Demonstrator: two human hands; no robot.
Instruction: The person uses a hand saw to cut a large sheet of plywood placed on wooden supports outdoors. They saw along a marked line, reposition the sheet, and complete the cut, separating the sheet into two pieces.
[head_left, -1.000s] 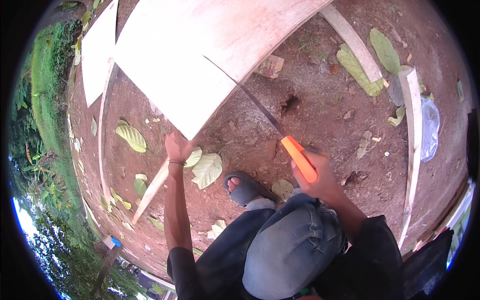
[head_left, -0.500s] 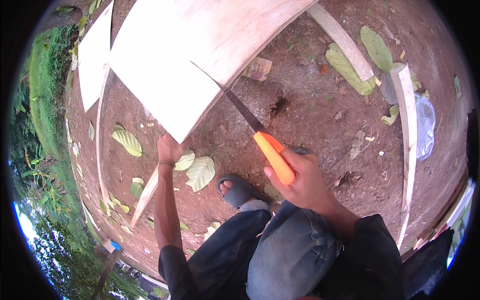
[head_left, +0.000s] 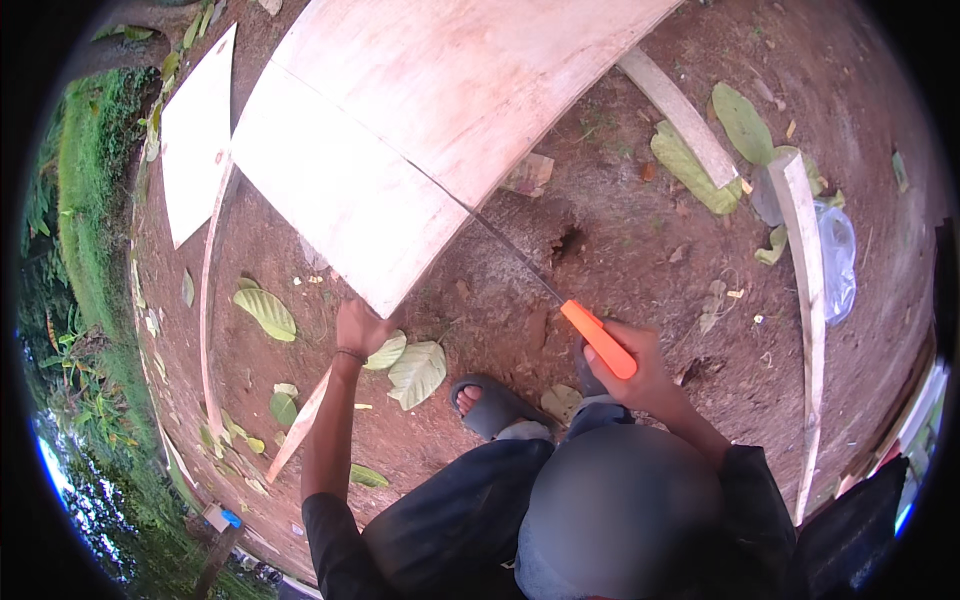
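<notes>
A large pale plywood sheet (head_left: 450,100) spreads across the upper middle, crossed by a thin straight line that darkens into a slit at its right edge. In that slit lies the blade of a handsaw (head_left: 600,340) with an orange handle, slanting down to the right. My right hand (head_left: 642,372) is wrapped around the handle. At the sheet's nearest corner, my left hand (head_left: 362,327) grips the wood from below; the sheet hides some of its fingers.
Beneath and beside the sheet lie wooden strips, one long strip (head_left: 808,290) at the right and a short one (head_left: 680,115) above it. A second pale board (head_left: 195,140) rests at the left. Large leaves (head_left: 417,375) and a clear plastic bag (head_left: 838,262) lie on the soil.
My right hand has drawn the saw back, down and to the right, so more blade shows outside the sheet. My left hand keeps its hold on the corner. The view has shifted slightly.
</notes>
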